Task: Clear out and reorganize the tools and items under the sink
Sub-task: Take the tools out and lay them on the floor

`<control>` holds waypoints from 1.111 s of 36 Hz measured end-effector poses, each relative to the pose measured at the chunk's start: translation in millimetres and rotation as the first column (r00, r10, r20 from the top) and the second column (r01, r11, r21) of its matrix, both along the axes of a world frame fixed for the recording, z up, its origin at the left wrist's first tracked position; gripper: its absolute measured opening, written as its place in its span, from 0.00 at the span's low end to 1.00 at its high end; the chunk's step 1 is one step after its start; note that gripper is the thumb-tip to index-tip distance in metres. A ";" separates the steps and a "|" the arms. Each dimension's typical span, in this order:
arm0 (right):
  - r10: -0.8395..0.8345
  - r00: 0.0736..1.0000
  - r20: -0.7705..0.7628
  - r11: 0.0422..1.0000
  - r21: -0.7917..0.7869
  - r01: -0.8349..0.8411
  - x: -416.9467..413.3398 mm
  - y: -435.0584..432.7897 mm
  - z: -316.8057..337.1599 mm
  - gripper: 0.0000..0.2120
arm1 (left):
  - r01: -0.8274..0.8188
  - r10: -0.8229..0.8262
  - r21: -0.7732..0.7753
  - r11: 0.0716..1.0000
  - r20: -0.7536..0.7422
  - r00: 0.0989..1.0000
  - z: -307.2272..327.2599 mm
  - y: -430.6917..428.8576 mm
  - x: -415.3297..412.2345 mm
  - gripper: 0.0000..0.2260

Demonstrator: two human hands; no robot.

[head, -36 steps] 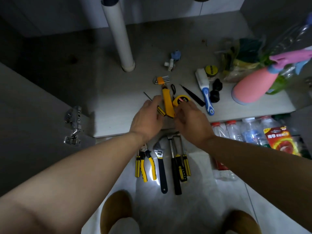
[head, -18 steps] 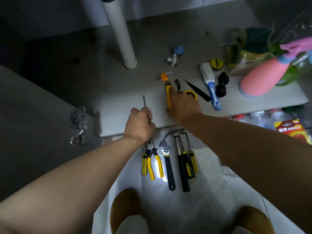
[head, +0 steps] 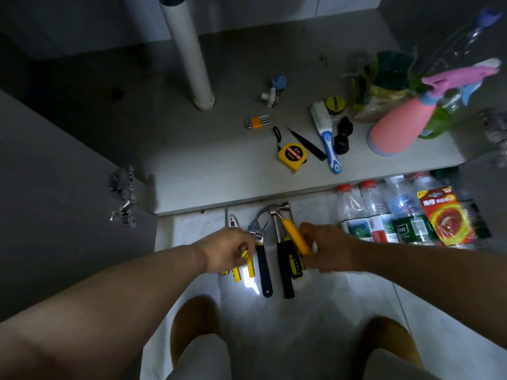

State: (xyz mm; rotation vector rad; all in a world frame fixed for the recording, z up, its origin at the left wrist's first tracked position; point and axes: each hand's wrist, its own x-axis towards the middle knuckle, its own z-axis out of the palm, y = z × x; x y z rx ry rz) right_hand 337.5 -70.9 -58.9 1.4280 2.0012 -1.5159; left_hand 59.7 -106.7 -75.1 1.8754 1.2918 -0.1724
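My left hand [head: 229, 250] is closed on a small yellow-and-black screwdriver [head: 244, 253], low over the pliers [head: 242, 271] on the floor. My right hand [head: 327, 248] grips a yellow utility knife [head: 295, 237] above the hammer [head: 279, 237] and the screwdrivers [head: 295, 266]. An adjustable wrench [head: 262, 266] lies between the pliers and the hammer. On the cabinet floor [head: 214, 165] under the sink lie a yellow tape measure [head: 291, 156], a hex key set [head: 256, 122], black tweezers [head: 307, 145] and a blue-and-white brush [head: 327, 135].
A white drain pipe [head: 189, 50] stands at the cabinet's back left. A pink spray bottle [head: 397, 130], a bag [head: 384, 83], a tape roll [head: 334, 104] and black knobs [head: 343, 135] crowd the right. Water bottles [head: 384, 212] and a red packet [head: 444, 218] lie on the floor. A door hinge [head: 123, 196] juts out at left.
Both hands have pulled back from the cabinet floor to the row of tools on the tiles, the left carrying the small screwdriver and the right the yellow utility knife.
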 end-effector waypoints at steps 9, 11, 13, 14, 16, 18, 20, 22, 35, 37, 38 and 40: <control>-0.258 0.918 0.300 0.941 -0.139 0.309 0.6 -3.1 -48.4 0.14 | -0.297 0.296 -0.020 0.955 -0.045 0.954 -22.7 -1.3 -19.8 0.07; -0.276 0.902 0.333 0.937 -0.113 0.329 -4.6 3.3 -52.1 0.15 | -0.341 0.340 0.013 0.940 -0.106 0.934 -27.4 -4.1 -27.0 0.07; -0.270 0.892 0.363 0.939 -0.108 0.328 -8.7 9.3 -54.4 0.15 | -0.400 0.399 0.022 0.916 -0.132 0.907 -30.6 -7.4 -34.0 0.08; -0.253 0.889 0.381 0.944 -0.106 0.314 -10.0 11.7 -55.5 0.15 | -0.408 0.409 0.034 0.912 -0.153 0.900 -32.1 -9.0 -37.5 0.09; -0.221 0.883 0.415 0.955 -0.091 0.282 -12.0 14.7 -58.8 0.16 | -0.404 0.408 0.060 0.913 -0.198 0.891 -33.1 -11.1 -43.6 0.09; -0.214 0.875 0.433 0.958 -0.081 0.275 -13.3 15.6 -62.7 0.18 | -0.386 0.393 0.077 0.919 -0.246 0.886 -34.2 -11.8 -47.3 0.06; -0.240 0.869 0.432 0.953 -0.064 0.295 -14.5 15.5 -66.4 0.19 | -0.382 0.382 0.058 0.922 -0.278 0.881 -37.0 -11.6 -48.3 0.05; -0.280 0.867 0.411 0.944 -0.049 0.327 -15.4 15.8 -68.7 0.20 | -0.369 0.358 0.021 0.929 -0.297 0.885 -40.5 -11.6 -47.9 0.07; -0.150 0.980 -0.130 0.718 0.667 0.198 -29.6 38.0 -15.2 0.05 | -0.332 0.281 -0.127 0.935 -0.308 0.909 -44.3 -3.7 -33.9 0.11; -0.146 0.973 -0.181 0.642 0.731 0.232 -36.8 49.1 -7.5 0.11 | -0.330 0.275 -0.140 0.934 -0.309 0.910 -42.4 -1.9 -30.4 0.12; -0.164 0.968 -0.190 0.613 0.749 0.251 -40.6 55.9 -4.9 0.14 | -0.328 0.273 -0.146 0.933 -0.308 0.911 -41.3 -0.9 -28.3 0.12; -0.216 0.958 -0.190 0.583 0.762 0.282 -47.2 70.7 -1.7 0.20 | -0.328 0.269 -0.159 0.931 -0.305 0.913 -39.3 1.0 -25.5 0.13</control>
